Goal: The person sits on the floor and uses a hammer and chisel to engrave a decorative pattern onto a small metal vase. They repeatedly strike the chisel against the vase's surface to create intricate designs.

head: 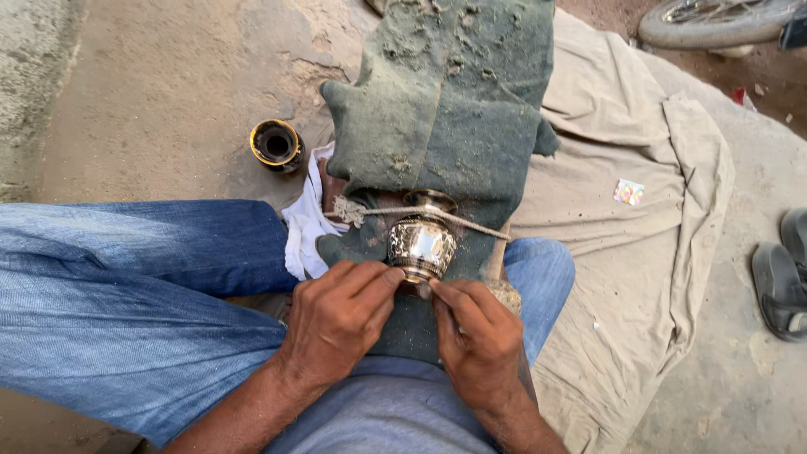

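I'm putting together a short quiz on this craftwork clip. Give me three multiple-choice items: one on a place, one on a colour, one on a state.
1. Where does the small round container stand?
A. on the ground left of the dark green cloth
B. on the beige sheet
C. in a hand

2. What colour is the small metal pot?
A. red
B. shiny silver
C. matte black

3. How is the cord placed?
A. coiled on the ground
B. stretched across the pot's neck
C. hanging from a wheel

Key: 1 A, it sits on bare ground by the cloth; 2 B, its body gleams silver; 3 B, it runs taut over the neck while the left hand and right hand pinch the base.

Head camera looks steeply down, close over lap.
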